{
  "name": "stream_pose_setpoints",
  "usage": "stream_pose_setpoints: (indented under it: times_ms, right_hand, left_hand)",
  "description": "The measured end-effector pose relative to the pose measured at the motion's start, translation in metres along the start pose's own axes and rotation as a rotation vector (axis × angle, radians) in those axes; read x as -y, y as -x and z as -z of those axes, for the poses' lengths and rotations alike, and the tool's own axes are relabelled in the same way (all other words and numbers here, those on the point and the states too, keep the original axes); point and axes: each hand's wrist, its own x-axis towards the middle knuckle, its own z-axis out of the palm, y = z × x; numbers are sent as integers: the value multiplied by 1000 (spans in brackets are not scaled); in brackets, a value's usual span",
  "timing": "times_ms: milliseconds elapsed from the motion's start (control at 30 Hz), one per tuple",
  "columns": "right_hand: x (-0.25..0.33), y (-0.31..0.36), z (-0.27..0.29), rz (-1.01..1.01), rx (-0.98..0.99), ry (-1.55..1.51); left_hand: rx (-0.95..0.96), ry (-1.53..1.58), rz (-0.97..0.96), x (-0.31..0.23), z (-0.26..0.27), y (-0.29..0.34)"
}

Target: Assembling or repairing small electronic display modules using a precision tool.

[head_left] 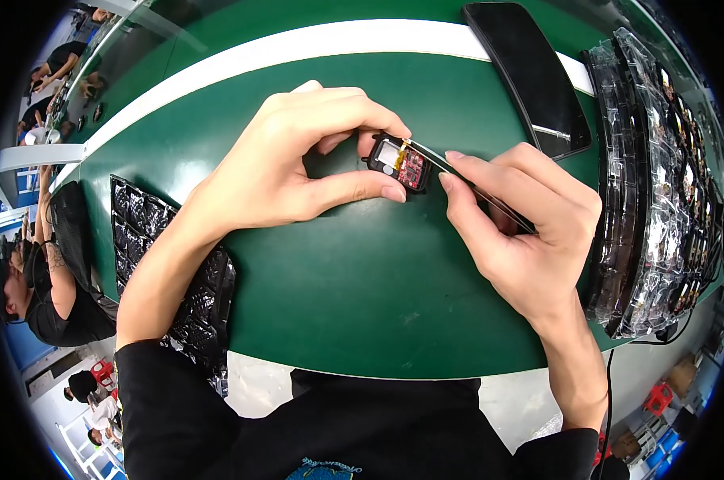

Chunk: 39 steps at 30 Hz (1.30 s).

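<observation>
Black device casing (400, 164), red circuit board (412, 170) exposed; we hold it over the green table (338, 296). Our left hand (286, 156) pinches it, thumb and fingers spread to its width. Our right hand (530, 212), fingers nearly together, grips tweezers (431, 155), tips at its upper edge; contact unclear.

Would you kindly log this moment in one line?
left hand: holding small black device | right hand: holding tweezers, tips near device | device: red board exposed | surface: green table

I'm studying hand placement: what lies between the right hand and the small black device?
Slim tweezers, held in the right hand, reach across that stretch toward the small black device, as the head view shows.
</observation>
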Motion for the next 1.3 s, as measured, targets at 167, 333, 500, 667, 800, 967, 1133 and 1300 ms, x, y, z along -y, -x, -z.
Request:
stream_pose_setpoints:
  times_ms: [167,333,500,667,800,967,1133,1300]
  right_hand:
    - [-3,1,1,13,27,12]
    - [-2,0,3,-77,76,-122]
    - [0,-1,8,-179,123,-175]
    - [0,-2,11,-187,151,-190]
    - [2,-2,10,-205,156,-185]
    - [0,-2,11,-195,173,-166]
    - [1,-3,10,-189,174,-168]
    - [0,-3,10,-171,179,-162]
  left_hand:
    - [27,11,2,1,1,-2]
    - [51,75,-31,10,5,0]
    - [92,122,-37,13,9,-1]
    - [106,131,-13,13,10,0]
    - [117,123,-25,13,11,0]
    - [128,108,-23,13,10,-1]
    - [137,103,-22,12,12,0]
    - [157,93,-8,11,13,-1]
